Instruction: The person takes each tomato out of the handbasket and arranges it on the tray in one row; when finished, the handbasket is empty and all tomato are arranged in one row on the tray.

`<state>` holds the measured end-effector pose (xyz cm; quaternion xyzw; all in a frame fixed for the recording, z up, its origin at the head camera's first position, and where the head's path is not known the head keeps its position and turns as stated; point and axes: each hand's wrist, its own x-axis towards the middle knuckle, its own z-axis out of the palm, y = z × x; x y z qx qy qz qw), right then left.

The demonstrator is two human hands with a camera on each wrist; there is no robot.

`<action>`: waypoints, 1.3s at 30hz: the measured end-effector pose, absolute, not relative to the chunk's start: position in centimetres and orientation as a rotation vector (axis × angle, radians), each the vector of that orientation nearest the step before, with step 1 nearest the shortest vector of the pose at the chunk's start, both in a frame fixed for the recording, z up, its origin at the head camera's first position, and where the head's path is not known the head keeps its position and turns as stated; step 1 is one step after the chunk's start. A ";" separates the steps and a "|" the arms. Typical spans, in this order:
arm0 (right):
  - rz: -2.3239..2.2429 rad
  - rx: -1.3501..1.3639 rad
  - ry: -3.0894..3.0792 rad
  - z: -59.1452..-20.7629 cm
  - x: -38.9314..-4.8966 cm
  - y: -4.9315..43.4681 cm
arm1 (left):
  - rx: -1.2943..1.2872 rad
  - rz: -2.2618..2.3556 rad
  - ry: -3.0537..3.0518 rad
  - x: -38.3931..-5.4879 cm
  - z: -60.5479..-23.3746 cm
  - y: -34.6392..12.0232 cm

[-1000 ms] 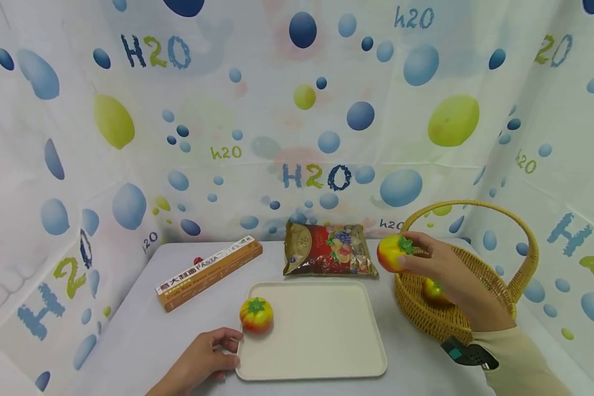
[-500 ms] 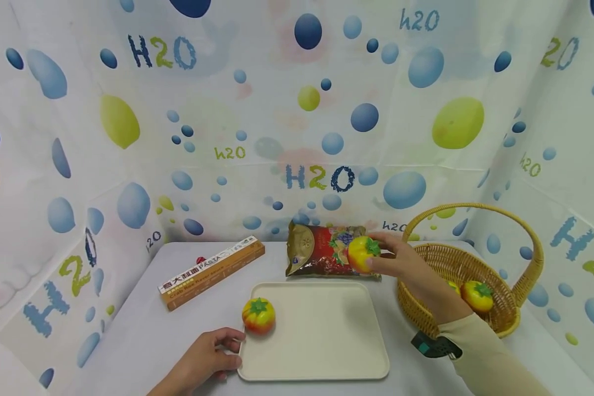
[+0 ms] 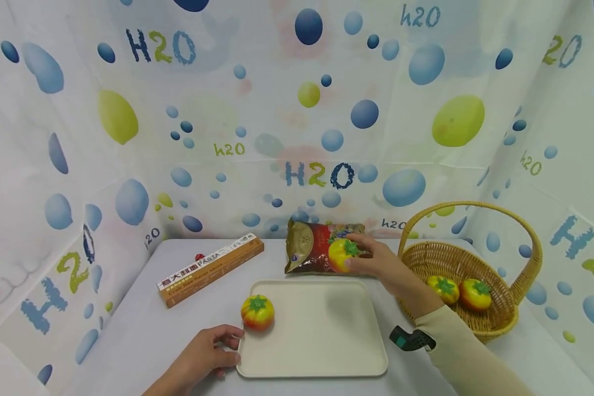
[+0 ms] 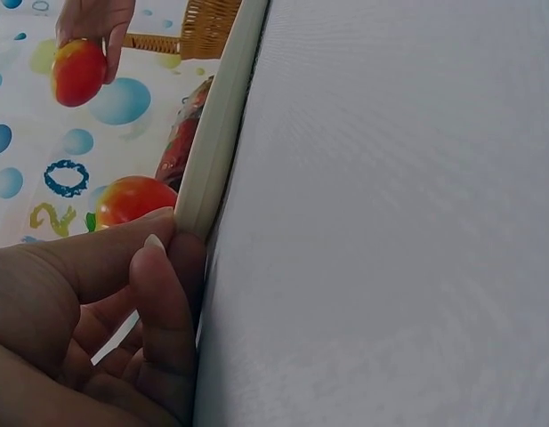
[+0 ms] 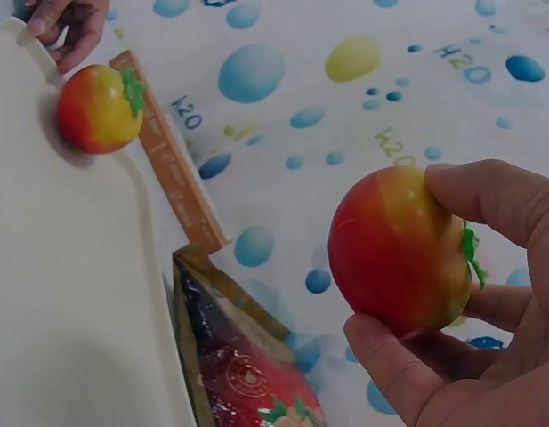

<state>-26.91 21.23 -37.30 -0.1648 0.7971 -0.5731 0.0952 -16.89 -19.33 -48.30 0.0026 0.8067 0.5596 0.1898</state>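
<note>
My right hand (image 3: 378, 267) pinches a yellow-and-red toy tomato (image 3: 340, 255) with a green leafy top, in the air beyond the tray's far edge. In the right wrist view, thumb and fingers hold that tomato (image 5: 394, 253) from its sides. A cream tray (image 3: 317, 341) lies in front of me, its left rim held by my left hand (image 3: 203, 355). The left wrist view has the fingertips at the tray's rim (image 4: 212, 151). On the tray's left side sits another toy tomato (image 3: 257, 313), close to the left fingers.
At the right stands a wicker basket (image 3: 512, 311) with a tall handle, holding two toy tomatoes (image 3: 475, 295). Behind the tray lies a shiny red-and-gold snack bag (image 3: 309, 250), partly covered by the right hand's tomato. A long pasta box (image 3: 212, 269) lies at the back left.
My right hand has carried its tomato leftward from above the basket to in front of the snack bag, uncovering the basket's two tomatoes. The left hand has stayed at the tray's rim.
</note>
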 end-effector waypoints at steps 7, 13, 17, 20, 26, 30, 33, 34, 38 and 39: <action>-1.681 -0.464 2.324 -38.3 -27.0 19.8 | 0.031 1.589 2.256 -16.8 -48.7 -19.3; -1.679 -0.457 2.273 -39.8 -27.4 17.7 | 0.051 1.596 2.263 -16.9 -48.6 -19.5; -1.635 -0.454 2.268 -41.0 -27.5 16.2 | 0.058 1.599 2.257 -16.9 -48.6 -19.5; -1.573 -0.454 2.270 -42.1 -27.6 14.9 | 0.045 1.589 2.257 -16.9 -48.6 -19.5; -1.483 -0.499 2.273 -43.7 -27.4 12.7 | 0.014 1.571 2.270 -16.9 -48.6 -19.4; -1.451 -0.537 2.262 -44.5 -27.0 11.8 | 0.007 1.563 2.273 -16.8 -48.5 -19.4; -1.438 -0.568 2.240 -44.9 -26.8 11.3 | 0.013 1.561 2.274 -16.8 -48.4 -19.3; -1.437 -0.571 2.231 -44.9 -26.8 11.2 | 0.014 1.561 2.276 -16.8 -48.4 -19.3; -1.426 -0.569 2.213 -45.2 -26.7 10.8 | 0.021 1.566 2.277 -16.8 -48.4 -19.3; -1.422 -0.566 2.211 -45.2 -26.7 10.8 | 0.022 1.567 2.276 -16.8 -48.4 -19.3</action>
